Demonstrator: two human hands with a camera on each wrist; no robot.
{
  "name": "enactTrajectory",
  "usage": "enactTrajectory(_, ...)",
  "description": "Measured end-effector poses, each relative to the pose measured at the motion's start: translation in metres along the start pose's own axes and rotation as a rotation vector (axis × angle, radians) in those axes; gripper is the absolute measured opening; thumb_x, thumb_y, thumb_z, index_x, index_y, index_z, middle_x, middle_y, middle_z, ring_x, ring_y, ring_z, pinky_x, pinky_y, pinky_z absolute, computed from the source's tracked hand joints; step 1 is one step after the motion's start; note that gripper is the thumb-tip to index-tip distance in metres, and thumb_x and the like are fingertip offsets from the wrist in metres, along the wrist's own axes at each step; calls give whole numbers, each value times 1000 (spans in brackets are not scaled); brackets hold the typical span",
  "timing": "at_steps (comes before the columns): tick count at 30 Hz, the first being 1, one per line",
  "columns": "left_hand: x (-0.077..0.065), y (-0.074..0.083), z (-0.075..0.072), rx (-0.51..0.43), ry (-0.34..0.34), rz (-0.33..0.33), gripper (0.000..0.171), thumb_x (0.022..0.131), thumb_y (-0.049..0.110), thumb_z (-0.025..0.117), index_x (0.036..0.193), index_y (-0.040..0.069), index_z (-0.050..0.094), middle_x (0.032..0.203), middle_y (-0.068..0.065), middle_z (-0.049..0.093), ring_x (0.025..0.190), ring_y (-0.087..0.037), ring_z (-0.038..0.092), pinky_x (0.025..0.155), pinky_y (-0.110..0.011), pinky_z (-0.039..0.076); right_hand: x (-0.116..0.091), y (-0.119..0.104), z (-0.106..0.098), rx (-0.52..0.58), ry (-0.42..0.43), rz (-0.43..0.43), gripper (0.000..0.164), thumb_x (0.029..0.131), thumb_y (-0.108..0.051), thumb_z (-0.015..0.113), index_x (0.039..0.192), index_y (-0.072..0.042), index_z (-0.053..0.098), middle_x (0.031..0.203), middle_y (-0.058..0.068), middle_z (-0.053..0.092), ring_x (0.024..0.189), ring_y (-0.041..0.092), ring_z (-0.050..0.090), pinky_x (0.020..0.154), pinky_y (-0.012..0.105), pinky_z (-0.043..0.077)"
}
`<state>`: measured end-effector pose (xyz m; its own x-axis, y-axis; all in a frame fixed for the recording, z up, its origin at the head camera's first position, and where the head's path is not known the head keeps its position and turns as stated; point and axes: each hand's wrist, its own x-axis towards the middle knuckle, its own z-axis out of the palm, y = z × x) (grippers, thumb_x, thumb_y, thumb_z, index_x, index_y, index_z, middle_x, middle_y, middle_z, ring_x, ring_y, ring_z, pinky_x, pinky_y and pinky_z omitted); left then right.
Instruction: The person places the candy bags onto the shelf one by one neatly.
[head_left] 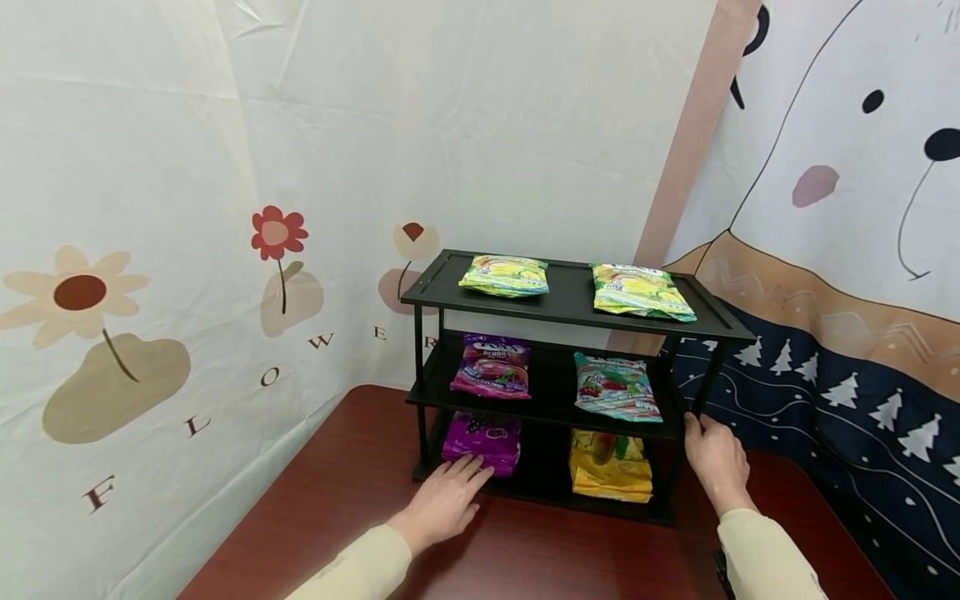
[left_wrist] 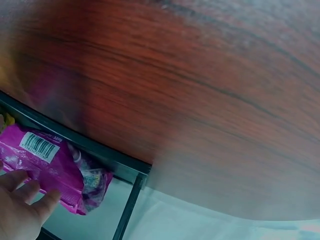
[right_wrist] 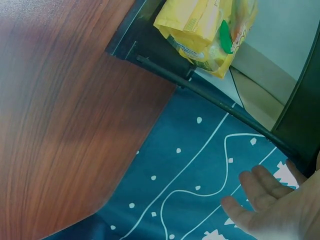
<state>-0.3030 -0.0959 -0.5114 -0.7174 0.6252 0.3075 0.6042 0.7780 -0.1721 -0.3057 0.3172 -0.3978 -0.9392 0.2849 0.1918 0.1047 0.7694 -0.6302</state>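
Note:
A black three-tier shelf rack (head_left: 551, 492) stands on the table, with two candy bags on each tier. My left hand (head_left: 444, 500) reaches to the bottom tier, its straight fingers touching the front of a purple candy bag (head_left: 487, 442). The left wrist view shows the same purple bag (left_wrist: 47, 165) with a barcode, and the left fingertips (left_wrist: 47, 200) against it. At the rack's right end, my right hand (head_left: 716, 458) holds the frame by the middle tier between thumb and forefinger. Its other fingers (right_wrist: 260, 187) extend loosely in the right wrist view.
A yellow bag (head_left: 611, 471) lies bottom right. The middle tier bears a berry bag (head_left: 491, 367) and a mint-green bag (head_left: 617, 387). Two yellow-green bags (head_left: 504, 277) lie on top. Printed cloth (head_left: 525, 125) hangs behind the red-brown table (head_left: 322, 492).

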Motion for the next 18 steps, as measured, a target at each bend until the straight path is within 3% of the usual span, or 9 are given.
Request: enactTrajectory(18, 11, 4, -2, -10, -39, -33, 56, 91, 34, 70, 141, 16, 55, 144, -10, 52, 131, -29, 50, 99, -47, 47, 0, -1, 1, 2, 14, 4, 65, 106, -47, 28, 141, 5, 48, 137, 37, 45, 116, 55, 47, 91, 67, 37)
